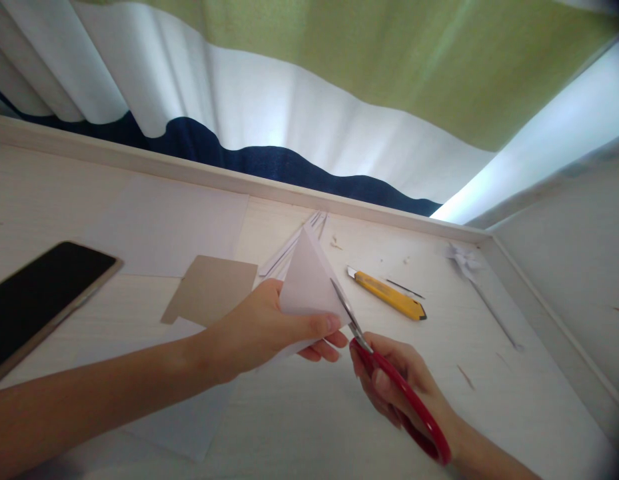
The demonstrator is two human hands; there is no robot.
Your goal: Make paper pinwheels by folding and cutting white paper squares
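My left hand (269,327) pinches a folded white paper triangle (309,277) and holds it up above the pale wooden desk (489,387). My right hand (399,383) grips red-handled scissors (389,373). Their blades (345,305) lie against the right edge of the paper, close to my left thumb.
A yellow utility knife (389,294) lies just behind the scissors. A brown card (212,288), white sheets (169,227) and paper strips (289,253) lie further left. A dark phone (36,297) sits at the far left. A white paper pinwheel (464,261) lies by the right rim. Curtains hang behind.
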